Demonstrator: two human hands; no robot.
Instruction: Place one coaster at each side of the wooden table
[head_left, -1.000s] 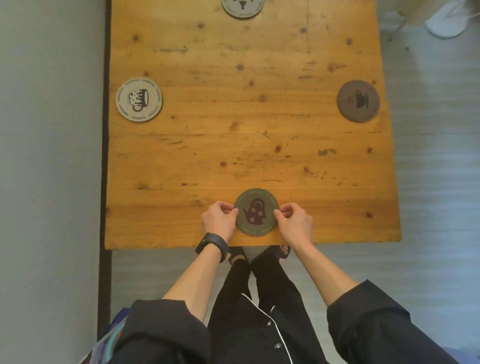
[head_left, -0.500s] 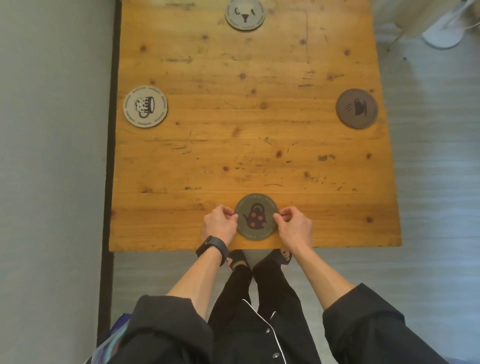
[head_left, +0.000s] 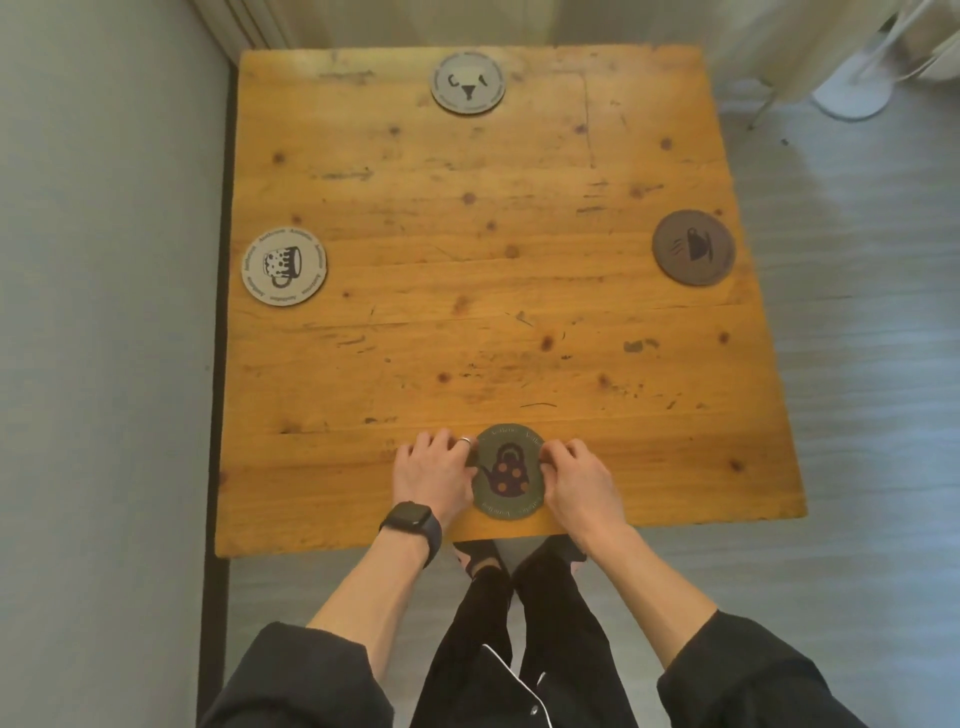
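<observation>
A green coaster with a teapot picture (head_left: 508, 474) lies flat near the front edge of the wooden table (head_left: 498, 322). My left hand (head_left: 430, 470) pinches its left rim and my right hand (head_left: 576, 480) pinches its right rim. A pale coaster with a mug print (head_left: 284, 266) lies at the left side. A brown coaster with a cup print (head_left: 694, 248) lies at the right side. A grey coaster with a face print (head_left: 468, 81) lies at the far side.
A grey wall (head_left: 104, 312) runs close along the table's left edge. Pale curtains (head_left: 597, 21) hang behind the far edge. A white round stand base (head_left: 852, 96) and thin legs sit on the grey floor at the far right.
The view has tilted up, so the table's far edge and the whole grey coaster now show. Both hands stay on the green coaster, which sits in the same spot.
</observation>
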